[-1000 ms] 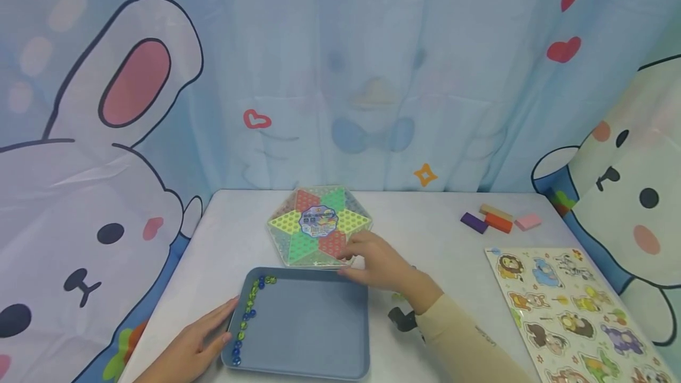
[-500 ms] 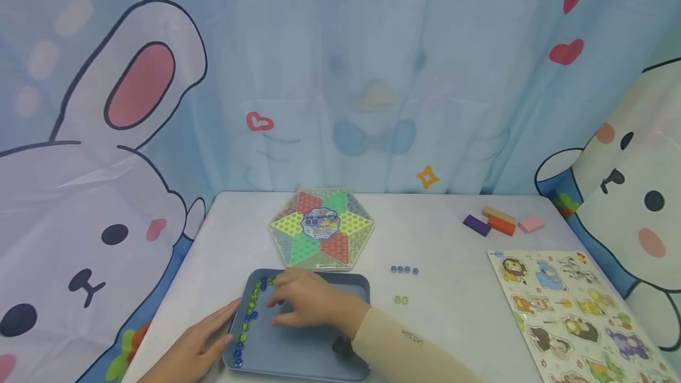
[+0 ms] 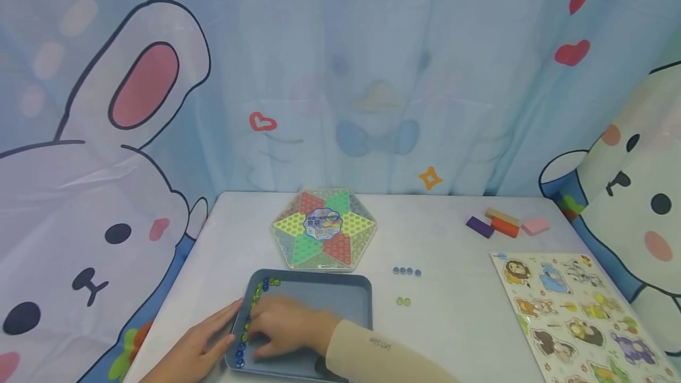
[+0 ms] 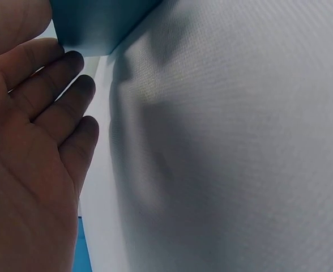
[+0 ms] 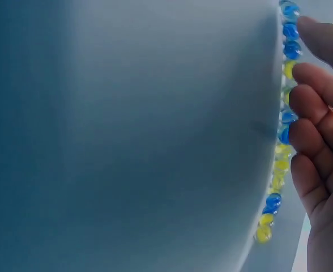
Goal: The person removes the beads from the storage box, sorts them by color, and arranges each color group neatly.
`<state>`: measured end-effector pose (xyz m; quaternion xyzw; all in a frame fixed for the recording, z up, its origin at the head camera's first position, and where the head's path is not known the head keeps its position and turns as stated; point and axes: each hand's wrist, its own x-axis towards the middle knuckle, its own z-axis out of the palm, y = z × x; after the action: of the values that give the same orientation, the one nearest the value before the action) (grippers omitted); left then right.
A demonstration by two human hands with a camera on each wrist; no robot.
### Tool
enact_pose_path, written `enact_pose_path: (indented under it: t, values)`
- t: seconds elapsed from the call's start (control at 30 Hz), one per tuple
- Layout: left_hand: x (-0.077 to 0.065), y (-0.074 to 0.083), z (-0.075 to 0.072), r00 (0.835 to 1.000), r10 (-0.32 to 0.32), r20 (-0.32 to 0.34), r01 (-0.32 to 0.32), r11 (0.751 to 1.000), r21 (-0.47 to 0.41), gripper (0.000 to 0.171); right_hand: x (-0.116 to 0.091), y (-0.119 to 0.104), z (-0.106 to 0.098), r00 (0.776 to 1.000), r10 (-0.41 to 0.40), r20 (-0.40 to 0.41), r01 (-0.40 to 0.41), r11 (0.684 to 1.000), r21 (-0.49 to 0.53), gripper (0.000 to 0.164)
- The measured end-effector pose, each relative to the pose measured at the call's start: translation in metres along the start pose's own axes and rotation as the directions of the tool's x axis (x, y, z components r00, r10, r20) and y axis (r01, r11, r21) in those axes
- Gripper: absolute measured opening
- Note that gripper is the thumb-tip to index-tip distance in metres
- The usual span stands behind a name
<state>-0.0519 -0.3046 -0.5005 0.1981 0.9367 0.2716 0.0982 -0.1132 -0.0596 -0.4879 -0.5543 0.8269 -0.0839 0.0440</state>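
My left hand (image 3: 199, 344) rests against the left side of a blue-grey tray (image 3: 335, 294), its fingers fairly straight. In the left wrist view the fingertips reach the tray's outer wall (image 4: 98, 25). Blue and yellow-green marbles run in a line along the tray's left side and round its far corner. Over that line is my right hand (image 3: 284, 325), which hides part of it in the head view. From the right wrist, its loosely bent fingers (image 5: 308, 136) lie right at the marbles (image 5: 291, 50), the thumb apart from the index finger and nothing between them.
Behind the tray lies a hexagonal Chinese checkers set (image 3: 324, 229). Right of the tray are a short row of blue marbles (image 3: 407, 271) and two green ones (image 3: 403, 301). Farther right are coloured blocks (image 3: 504, 227) and an animal picture board (image 3: 577, 318).
My right hand has come from beside the checkers set, left and nearer across the tray, to the marble line. The left hand stays at the tray's edge.
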Motion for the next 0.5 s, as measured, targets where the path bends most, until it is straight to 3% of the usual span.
enact_pose_path:
  t: [0.2,0.43,0.5]
  values:
    - [0.0004,0.0007,0.0016,0.998,0.033,-0.05,-0.033,0.999,0.01,0.06,0.004,-0.005,0.0004,0.997,-0.075,0.02,0.074,0.997,0.033,0.029]
    - [0.0008,-0.0037,0.0027,0.999,-0.036,0.03,0.036,0.999,-0.003,0.063,0.0048,-0.0088,-0.0027,0.99,-0.128,0.056,0.124,0.989,0.08,0.025]
    - [0.0015,-0.005,0.0028,0.999,-0.028,0.026,0.028,1.0,-0.011,0.063,0.0048,-0.0094,-0.0032,0.988,-0.138,0.066,0.133,0.988,0.083,0.024]
